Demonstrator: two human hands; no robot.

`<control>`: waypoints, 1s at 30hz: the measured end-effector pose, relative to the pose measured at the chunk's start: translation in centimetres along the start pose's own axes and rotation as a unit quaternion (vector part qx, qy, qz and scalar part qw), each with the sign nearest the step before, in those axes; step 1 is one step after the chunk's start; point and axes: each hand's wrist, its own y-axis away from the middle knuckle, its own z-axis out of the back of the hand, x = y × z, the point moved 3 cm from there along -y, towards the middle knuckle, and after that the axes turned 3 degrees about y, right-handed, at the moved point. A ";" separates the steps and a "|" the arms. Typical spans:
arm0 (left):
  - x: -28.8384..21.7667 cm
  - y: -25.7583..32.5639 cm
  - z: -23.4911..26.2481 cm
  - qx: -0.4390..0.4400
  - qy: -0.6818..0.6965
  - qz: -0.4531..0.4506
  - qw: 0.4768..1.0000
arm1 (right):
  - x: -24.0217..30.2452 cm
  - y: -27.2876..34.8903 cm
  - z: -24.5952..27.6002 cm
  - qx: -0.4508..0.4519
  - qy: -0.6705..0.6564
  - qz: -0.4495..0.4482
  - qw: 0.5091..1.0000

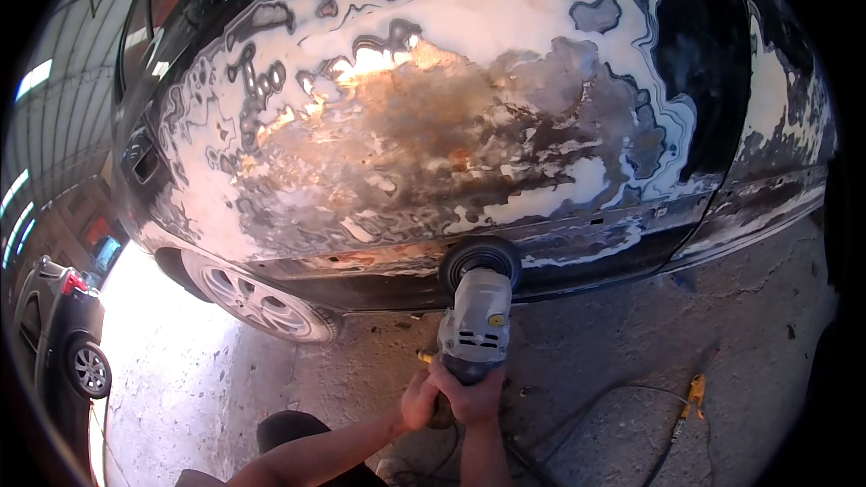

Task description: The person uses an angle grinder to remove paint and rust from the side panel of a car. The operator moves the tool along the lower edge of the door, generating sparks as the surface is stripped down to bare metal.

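Note:
Both of my hands are wrapped round the rear of a grey angle grinder [478,311] with a round black disc [481,261]. My left hand [420,399] grips low on its left, beside a small yellow part. My right hand [473,395] closes over the back end from the right. The disc lies against or just in front of the lower edge of a dark car's side panel [415,153]; actual contact is hard to tell. That panel is stripped in wide patches of white filler, brown-grey bare metal and dark paint rings.
A dusty car wheel [257,298] stands left of the disc. On the concrete floor [361,379] at the right lies a yellow-handled tool [694,395] with a hose. Dark cables run beneath my arms. Another dark car [59,334] is parked far left.

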 end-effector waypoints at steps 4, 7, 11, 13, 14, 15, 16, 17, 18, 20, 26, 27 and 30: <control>-0.9 -0.1 -0.4 0.003 0.003 -0.069 0.998 | 0.9 0.2 -0.4 -0.029 -0.005 0.012 0.999; 1.8 0.1 -0.8 -0.030 0.001 -0.079 0.996 | 1.1 0.2 -0.5 -0.018 0.002 0.008 1.000; -1.8 -0.9 -0.4 -0.001 0.043 -0.064 0.997 | 1.1 -0.1 -0.7 -0.034 -0.012 0.033 0.999; -2.0 -1.1 -0.4 0.009 0.037 -0.045 0.998 | 0.9 -0.2 -0.5 -0.025 0.006 0.022 0.999; -1.4 -1.1 -0.5 0.012 0.025 -0.033 0.999 | 0.8 -0.2 -0.4 -0.021 0.015 0.017 1.000; -0.2 -0.8 -0.5 -0.014 -0.014 -0.071 0.997 | 0.4 -0.2 -0.4 0.000 0.023 0.011 1.000; 1.2 -0.3 -0.5 -0.039 -0.054 -0.108 0.992 | -0.2 -0.2 -0.3 0.020 0.030 0.004 0.999; 2.4 0.2 -0.5 -0.065 -0.093 -0.144 0.983 | -0.5 -0.2 -0.4 0.040 0.037 -0.002 0.999; 1.9 0.0 -0.4 -0.055 -0.102 -0.148 0.982 | -0.5 -0.2 -0.4 0.034 0.021 -0.002 0.999; 0.8 -0.6 -0.1 -0.035 -0.121 -0.155 0.980 | -0.5 -0.2 -0.4 0.022 -0.010 -0.002 1.000; -2.0 -1.4 -0.4 -0.050 0.052 0.011 0.997 | -0.9 -0.7 0.0 0.026 -0.030 0.010 0.999; -1.6 -1.4 -0.3 -0.044 0.046 0.005 0.998 | -0.7 -0.7 -0.1 0.025 -0.031 0.012 0.999; -1.1 -1.6 -0.3 -0.030 0.053 0.000 0.998 | -0.5 -0.8 -0.1 0.024 -0.032 0.020 0.999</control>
